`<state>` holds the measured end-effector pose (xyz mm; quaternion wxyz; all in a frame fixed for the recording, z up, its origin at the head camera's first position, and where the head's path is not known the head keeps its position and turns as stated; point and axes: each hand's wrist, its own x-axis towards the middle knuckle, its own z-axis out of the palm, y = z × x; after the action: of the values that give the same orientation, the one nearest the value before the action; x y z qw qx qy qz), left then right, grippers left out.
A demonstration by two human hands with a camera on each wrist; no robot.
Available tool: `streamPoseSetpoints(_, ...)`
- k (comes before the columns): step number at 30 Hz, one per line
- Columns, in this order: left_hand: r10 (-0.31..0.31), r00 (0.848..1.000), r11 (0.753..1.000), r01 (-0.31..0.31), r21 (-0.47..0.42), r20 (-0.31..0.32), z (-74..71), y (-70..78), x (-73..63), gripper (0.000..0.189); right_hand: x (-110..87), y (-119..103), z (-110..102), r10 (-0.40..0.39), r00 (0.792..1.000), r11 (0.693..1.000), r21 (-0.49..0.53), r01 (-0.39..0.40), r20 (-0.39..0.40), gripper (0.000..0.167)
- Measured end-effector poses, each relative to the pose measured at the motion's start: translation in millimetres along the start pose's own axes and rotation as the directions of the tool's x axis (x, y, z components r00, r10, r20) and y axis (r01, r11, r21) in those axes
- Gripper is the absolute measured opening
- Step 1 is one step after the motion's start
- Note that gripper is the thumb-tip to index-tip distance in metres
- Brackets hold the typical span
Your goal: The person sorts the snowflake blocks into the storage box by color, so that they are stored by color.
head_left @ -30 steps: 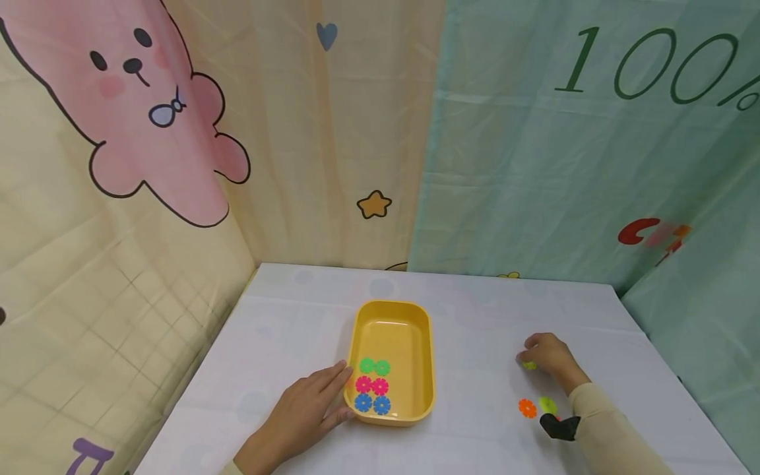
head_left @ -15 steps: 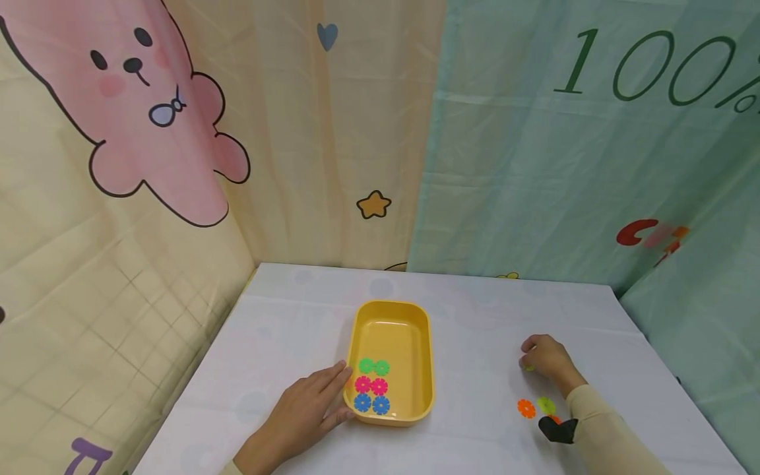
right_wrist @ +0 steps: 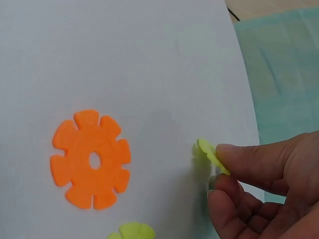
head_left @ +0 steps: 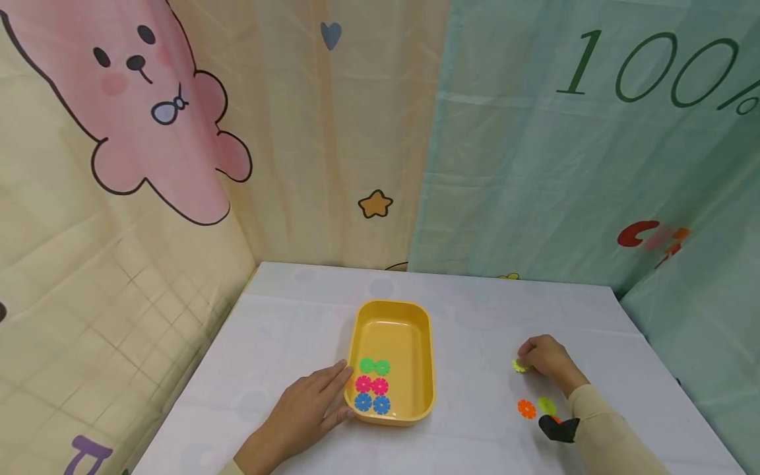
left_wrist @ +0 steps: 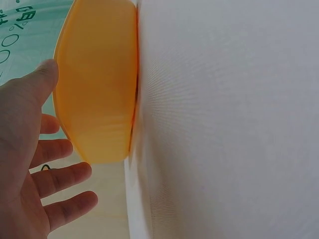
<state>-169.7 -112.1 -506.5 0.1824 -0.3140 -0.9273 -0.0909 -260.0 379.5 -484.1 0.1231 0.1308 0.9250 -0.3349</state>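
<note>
Left hand: the left hand (head_left: 299,412) lies at the near left of the yellow tray (head_left: 406,340), fingers extended and touching its left rim, thumb by the near left corner. Grip: released, nothing clasped.
Right hand: the right hand (head_left: 549,359), well to the right of the tray, pinches a yellow-green disc (head_left: 519,365) between thumb and finger. Grip: grasping that disc.
Held disc: tilted on edge in the right wrist view; contact with the table cannot be told.
Tray contents: pairs of discs at the left side, near half. Far to near: green discs (head_left: 367,365), pink discs (head_left: 363,384), blue discs (head_left: 363,402). Whether each pair is joined, cannot tell.
Loose discs: nearer than the right hand, an orange disc (head_left: 526,409) lies flat, notched edge, round central hole. Just right of it, a second yellow-green disc (head_left: 547,404); beside that, a second orange disc (head_left: 556,418), partly hidden by a black piece (head_left: 558,430) at the cream sleeve (head_left: 614,429).
Surface: white-covered table (head_left: 469,330).
Backdrop: cream curtain (head_left: 285,132) left, teal curtain (head_left: 522,165) right.
</note>
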Motion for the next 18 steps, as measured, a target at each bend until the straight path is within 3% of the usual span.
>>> streamPoseSetpoints(6, 0.007, 1.0, 1.0, -0.006, 0.007, -0.018, 0.7, -0.7, -0.3, 0.07, 0.4, -11, 0, -0.028, 0.999, 0.989, 0.145, 0.022, 0.037, 0.013)
streamPoseSetpoints(11, 0.014, 1.0, 1.0, -0.014, 0.013, -0.013, 0.2, -0.8, -0.6, 0.07, -1.4, -30, 0, -0.042, 0.998, 0.961, 0.276, 0.026, 0.053, 0.015)
streamPoseSetpoints(18, 0.01, 1.0, 1.0, -0.01, 0.006, -0.003, -0.2, -0.5, -0.6, 0.069, -5.6, -56, 2, -0.13, 0.99, 0.917, 0.386, 0.098, 0.056, 0.021)
